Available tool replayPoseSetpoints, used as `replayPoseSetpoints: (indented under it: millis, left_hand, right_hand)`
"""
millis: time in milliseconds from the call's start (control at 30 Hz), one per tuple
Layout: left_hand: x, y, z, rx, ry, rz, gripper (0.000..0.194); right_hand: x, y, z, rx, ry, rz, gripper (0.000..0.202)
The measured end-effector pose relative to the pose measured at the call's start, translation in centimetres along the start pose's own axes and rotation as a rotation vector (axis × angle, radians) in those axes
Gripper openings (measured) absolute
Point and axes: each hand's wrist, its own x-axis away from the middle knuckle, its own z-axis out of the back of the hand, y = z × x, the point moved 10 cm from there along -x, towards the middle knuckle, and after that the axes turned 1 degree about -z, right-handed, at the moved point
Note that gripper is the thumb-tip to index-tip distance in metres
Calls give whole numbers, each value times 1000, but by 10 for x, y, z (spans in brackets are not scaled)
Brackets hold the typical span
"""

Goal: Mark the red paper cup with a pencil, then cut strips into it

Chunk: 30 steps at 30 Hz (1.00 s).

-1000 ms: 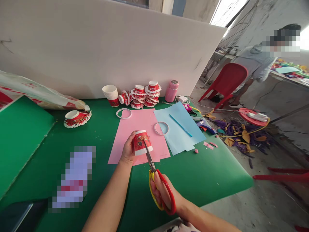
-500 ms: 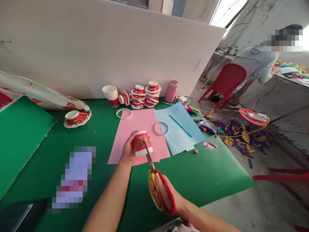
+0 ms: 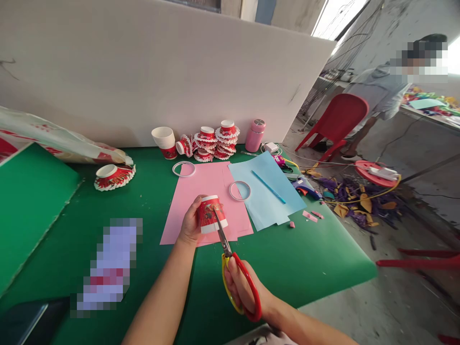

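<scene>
While the left hand [image 3: 189,226] wraps the side of a red paper cup [image 3: 210,211], the right hand [image 3: 242,280] has its fingers through the handles of the scissors [image 3: 224,241], and one blade shows right across the printed wall! That cup is up above the pink sheets [image 3: 179,206] on the green surface [image 3: 309,268], wider end towards the wearer. For a clean slit here, I'd want a light left grip so nothing buckles, blades square to the rim, stopping short of the base.
</scene>
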Motion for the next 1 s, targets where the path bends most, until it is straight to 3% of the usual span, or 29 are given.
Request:
replayPoseSetpoints:
  millis: [600,867,1000]
  left_hand:
    - [0,-4,1,13,20,30,13]
    - [1,-11,-1,-28,5,52,43]
    - [-2,-9,6,-52,57,11,40]
  right_hand:
    - [0,1,1,-16,15,-5,72]
    - [-3,-6,4,30,44,73,71]
    - [-3,-5,3,-4,28,41,71]
